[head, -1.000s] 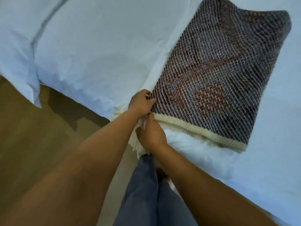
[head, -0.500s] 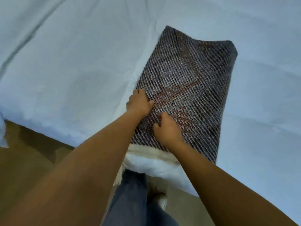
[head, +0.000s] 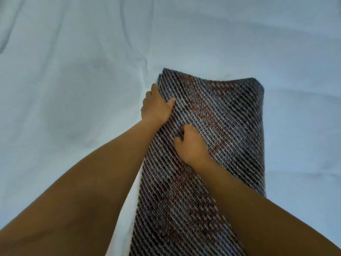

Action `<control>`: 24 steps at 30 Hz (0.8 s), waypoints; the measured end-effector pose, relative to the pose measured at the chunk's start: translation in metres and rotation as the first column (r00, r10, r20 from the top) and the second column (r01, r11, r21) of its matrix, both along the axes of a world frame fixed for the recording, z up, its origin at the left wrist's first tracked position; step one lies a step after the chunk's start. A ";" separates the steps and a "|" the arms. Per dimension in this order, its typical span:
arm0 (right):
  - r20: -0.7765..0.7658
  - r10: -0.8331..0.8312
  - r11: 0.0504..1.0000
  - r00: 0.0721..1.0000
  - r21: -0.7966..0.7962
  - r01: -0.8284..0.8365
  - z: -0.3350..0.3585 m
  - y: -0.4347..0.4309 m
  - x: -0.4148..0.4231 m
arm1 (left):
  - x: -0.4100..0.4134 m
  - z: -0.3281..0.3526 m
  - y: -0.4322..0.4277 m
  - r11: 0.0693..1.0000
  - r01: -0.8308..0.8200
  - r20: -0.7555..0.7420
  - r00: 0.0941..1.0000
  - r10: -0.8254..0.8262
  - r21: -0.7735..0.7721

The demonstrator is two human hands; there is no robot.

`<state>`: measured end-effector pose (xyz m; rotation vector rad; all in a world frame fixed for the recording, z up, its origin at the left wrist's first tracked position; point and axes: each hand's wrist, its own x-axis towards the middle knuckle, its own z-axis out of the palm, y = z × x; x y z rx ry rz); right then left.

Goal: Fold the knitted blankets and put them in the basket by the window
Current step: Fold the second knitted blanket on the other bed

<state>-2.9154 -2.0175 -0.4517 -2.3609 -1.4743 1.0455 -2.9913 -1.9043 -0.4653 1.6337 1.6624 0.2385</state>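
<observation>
Knitted blanket [head: 212,130] lain folded as long strip on white bedsheet [head: 73,89]; left hand [head: 156,108] spread flat at blanket's left edge, nothing gripped; right hand [head: 191,143] half-curled, fabric pinched mid-blanket; judged soft, floppy, light; best gripped at doubled edges.

Two bare forearms reaching forward from the bottom corners, converging toward centre. Left hand [head: 156,107] farther out, palm down, thumb splayed to the right, remaining fingers extended forward and close together, lying flat along the left edge of the blanket [head: 221,126]. Right hand [head: 191,143] nearer, knuckles up, fingers curled under toward the left, bunched into the knit; whether pinching or merely pressing, unclear. Hands near each other, not touching. Wrists straight, both arms bare to the frame edge.
</observation>
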 end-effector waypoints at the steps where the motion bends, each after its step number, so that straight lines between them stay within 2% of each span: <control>1: 0.016 -0.002 1.000 1.000 0.016 0.002 0.000 0.011 0.003 | 0.004 0.000 0.015 1.000 -0.025 0.002 1.000 0.025 -0.002; 7: 0.062 -0.004 0.997 0.998 0.077 -0.001 0.005 0.063 0.027 | 0.029 -0.005 0.069 1.000 -0.014 0.131 0.991 0.016 -0.016; 9: 0.091 0.022 0.997 0.996 0.070 -0.028 0.004 0.075 0.033 | 0.028 -0.008 0.072 0.996 -0.091 0.155 0.984 0.092 -0.015; 11: 0.103 0.021 0.998 0.995 0.058 -0.027 0.000 0.084 0.036 | 0.023 -0.019 0.075 0.988 -0.152 0.142 0.978 0.154 -0.025; 15: 0.075 -0.008 0.999 0.997 0.042 0.005 -0.006 0.093 0.037 | 0.018 -0.033 0.076 0.970 -0.190 0.134 0.968 0.210 -0.152; 17: 0.054 -0.034 0.996 0.998 0.079 0.030 -0.006 0.095 0.044 | 0.023 -0.029 0.074 0.972 -0.201 0.081 0.974 0.212 -0.122; 19: 0.133 -0.058 0.987 0.989 0.156 0.037 -0.005 0.096 0.062 | 0.030 -0.018 0.068 0.995 -0.083 -0.068 0.994 0.087 0.061; 20: 0.207 -0.073 0.981 0.976 0.192 0.032 -0.003 0.096 0.075 | 0.036 -0.012 0.064 0.983 0.052 -0.140 0.990 -0.028 0.176; 22: 0.322 -0.111 0.972 0.940 0.230 0.036 0.000 0.095 0.106 | 0.053 -0.003 0.054 0.874 0.373 -0.254 0.919 -0.302 0.312; 24: 0.378 -0.130 0.976 0.917 0.212 0.051 0.003 0.092 0.142 | 0.077 0.001 0.043 0.762 0.588 -0.311 0.803 -0.508 0.273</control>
